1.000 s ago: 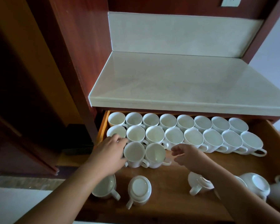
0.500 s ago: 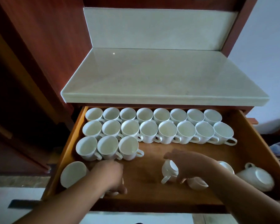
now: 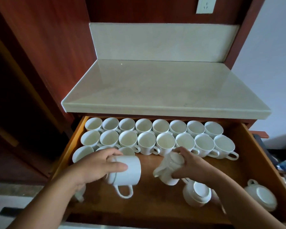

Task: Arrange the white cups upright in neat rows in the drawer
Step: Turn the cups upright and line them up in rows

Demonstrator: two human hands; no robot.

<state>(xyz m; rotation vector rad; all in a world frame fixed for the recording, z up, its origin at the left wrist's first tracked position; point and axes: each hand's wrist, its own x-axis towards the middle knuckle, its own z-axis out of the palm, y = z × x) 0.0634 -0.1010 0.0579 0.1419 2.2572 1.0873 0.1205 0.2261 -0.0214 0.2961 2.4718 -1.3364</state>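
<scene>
The open wooden drawer (image 3: 248, 159) holds two full back rows of upright white cups (image 3: 165, 142). A third row begins at the left with a cup (image 3: 82, 154) partly hidden behind my left hand. My left hand (image 3: 96, 166) grips a white cup (image 3: 127, 171) lying on its side in the air, handle hanging down. My right hand (image 3: 191, 164) holds another white cup (image 3: 168, 169), tilted, above the drawer floor. Two cups sit upside down at the front right, one (image 3: 196, 194) beside my right forearm and one (image 3: 261, 197) near the right wall.
A pale stone counter (image 3: 163, 90) overhangs the drawer's back. Dark red wood panels rise on the left and behind. A wall socket (image 3: 205, 4) sits above the counter. Bare drawer floor (image 3: 152, 200) lies at the front centre.
Both hands have lifted a cup each from the front of the drawer and brought them up toward the third row. The camera has tilted up.
</scene>
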